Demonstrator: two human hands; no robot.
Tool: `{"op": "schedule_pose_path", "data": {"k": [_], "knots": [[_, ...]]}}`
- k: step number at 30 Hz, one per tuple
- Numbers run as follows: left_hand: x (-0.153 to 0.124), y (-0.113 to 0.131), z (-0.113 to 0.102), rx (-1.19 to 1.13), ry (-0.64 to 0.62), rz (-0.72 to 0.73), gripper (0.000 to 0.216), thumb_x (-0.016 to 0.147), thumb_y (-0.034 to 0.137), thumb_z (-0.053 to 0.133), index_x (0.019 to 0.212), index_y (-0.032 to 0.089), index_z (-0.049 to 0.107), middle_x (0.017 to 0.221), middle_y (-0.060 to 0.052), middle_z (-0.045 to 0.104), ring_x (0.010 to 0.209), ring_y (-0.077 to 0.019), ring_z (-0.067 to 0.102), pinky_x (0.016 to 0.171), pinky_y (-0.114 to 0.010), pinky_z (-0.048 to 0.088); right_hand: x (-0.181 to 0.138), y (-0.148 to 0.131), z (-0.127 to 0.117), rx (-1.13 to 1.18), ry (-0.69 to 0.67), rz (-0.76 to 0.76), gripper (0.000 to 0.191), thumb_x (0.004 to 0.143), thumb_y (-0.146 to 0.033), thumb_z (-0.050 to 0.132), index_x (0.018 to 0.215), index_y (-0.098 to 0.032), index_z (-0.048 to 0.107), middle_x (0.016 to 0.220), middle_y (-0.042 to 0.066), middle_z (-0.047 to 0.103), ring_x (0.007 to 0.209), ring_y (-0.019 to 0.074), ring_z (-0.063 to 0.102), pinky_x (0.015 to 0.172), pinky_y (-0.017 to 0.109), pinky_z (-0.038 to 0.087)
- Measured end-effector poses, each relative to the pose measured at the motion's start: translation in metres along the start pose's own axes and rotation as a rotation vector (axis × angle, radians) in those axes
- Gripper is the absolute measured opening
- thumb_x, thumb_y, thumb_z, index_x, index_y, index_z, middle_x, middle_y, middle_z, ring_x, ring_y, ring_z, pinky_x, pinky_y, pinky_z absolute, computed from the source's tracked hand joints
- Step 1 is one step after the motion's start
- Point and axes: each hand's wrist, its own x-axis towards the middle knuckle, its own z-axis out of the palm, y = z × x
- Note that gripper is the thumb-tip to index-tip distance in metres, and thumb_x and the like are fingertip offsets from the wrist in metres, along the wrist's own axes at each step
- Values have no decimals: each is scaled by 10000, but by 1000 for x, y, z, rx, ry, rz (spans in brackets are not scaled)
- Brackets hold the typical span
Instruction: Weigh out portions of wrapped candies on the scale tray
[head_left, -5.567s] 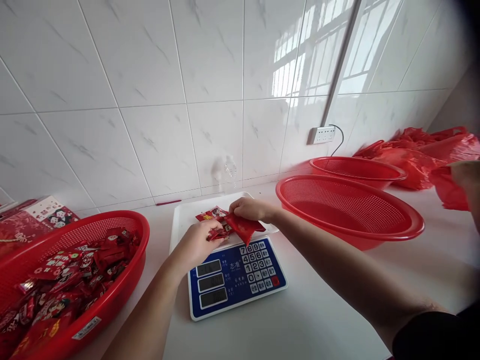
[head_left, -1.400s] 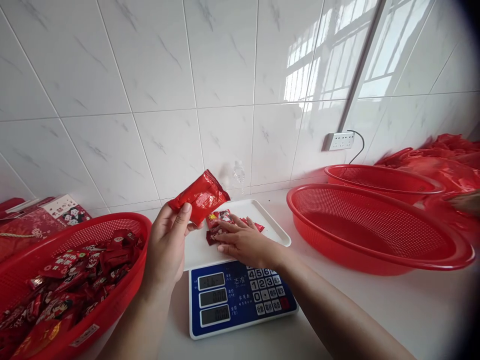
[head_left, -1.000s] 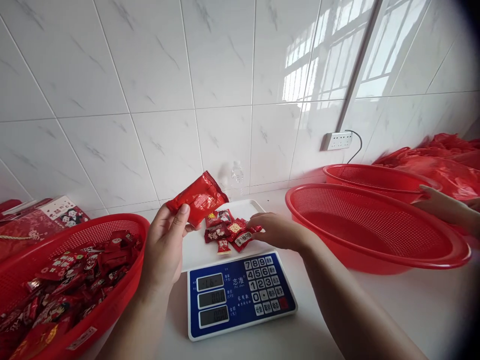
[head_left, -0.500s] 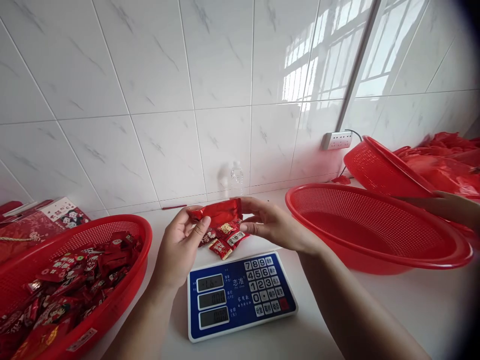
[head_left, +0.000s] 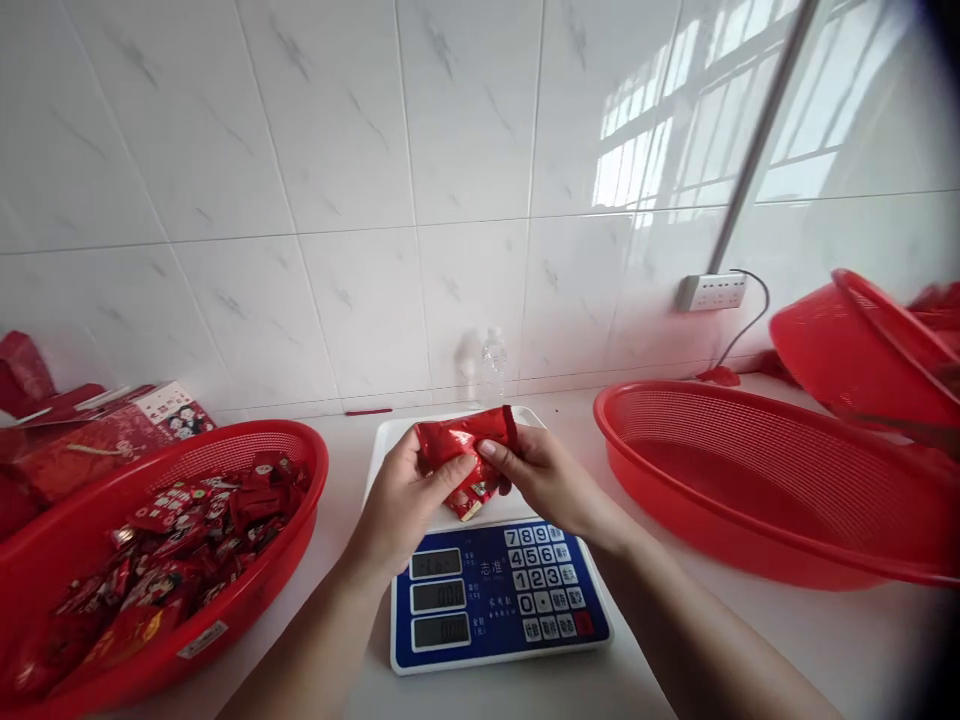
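Held the packet [head_left: 452, 438] at both ends, pinched in left fingers [head_left: 454, 470] and right fingers [head_left: 501, 458], presumably to steady it. Partly hid sweets [head_left: 472, 503] toward the tray's [head_left: 384, 437] near edge.

- your packet [head_left: 461, 435] is glossy red, kinda darker at the end seam;
- your scale panel [head_left: 495, 645] is deep blue; white keys [head_left: 535, 578], one red key [head_left: 583, 623];
- tray [head_left: 385, 440]: plain white;
- your left basket [head_left: 316, 470] is red mesh; sweets [head_left: 180, 540] red with white and yellow prints;
- tiles [head_left: 352, 160]: white, grey-veined
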Motion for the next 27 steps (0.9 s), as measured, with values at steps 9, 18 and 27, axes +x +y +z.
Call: {"op": "schedule_pose_path", "data": {"k": [9, 18, 27], "knots": [[4, 33, -32, 702, 365, 384, 86, 792, 272, 603, 842, 209, 574, 801, -19, 642, 732, -155, 597, 695, -283, 467, -2, -9, -12, -246, 118, -27, 436, 841, -507, 523, 1087, -162, 620, 950, 112, 691, 758, 195, 651, 639, 331, 546], [-15, 80, -167, 1377, 343, -155, 343, 763, 537, 513, 847, 218, 609, 688, -8, 625, 657, -193, 563, 619, -279, 393, -6, -8, -35, -489, 189, 7, 461, 821, -562, 512, 1099, -218, 640, 907, 88, 716, 766, 237, 676, 642, 351, 550], [-33, 37, -249, 1455, -142, -753, 240, 596, 432, 612, 646, 197, 613, 711, -34, 675, 727, -226, 608, 674, -297, 446, -5, -8, -26, -523, 115, -38, 378, 834, -512, 512, 1022, -220, 662, 865, 68, 720, 737, 219, 674, 614, 317, 544]]}}
